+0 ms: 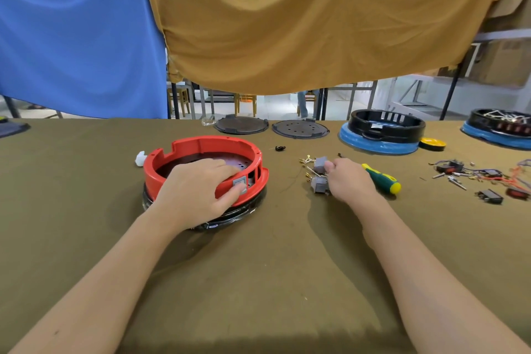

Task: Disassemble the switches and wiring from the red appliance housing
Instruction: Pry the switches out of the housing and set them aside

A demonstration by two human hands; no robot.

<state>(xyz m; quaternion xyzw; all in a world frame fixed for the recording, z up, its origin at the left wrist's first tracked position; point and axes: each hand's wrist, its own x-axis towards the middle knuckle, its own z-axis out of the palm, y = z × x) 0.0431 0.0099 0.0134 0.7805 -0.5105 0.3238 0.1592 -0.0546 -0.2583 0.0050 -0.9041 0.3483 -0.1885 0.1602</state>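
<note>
Red appliance housing (201, 164) sits ring-like on the olive-covered table (258, 282), its near wall gripped by the left hand (195, 190) with thumb by a grey square switch (240, 182), while just right of it the right hand (349, 181) pinches grey switches (320, 174) trailing brass-tipped wires, beside a green-yellow screwdriver (382, 179).

Blue cloth (77, 34) & mustard cloth (301, 20) hung behind the olive-covered table (258, 282); beyond, wooden chairs (179, 99), pale floor (275, 108), cardboard boxes (508, 60) at right.
</note>
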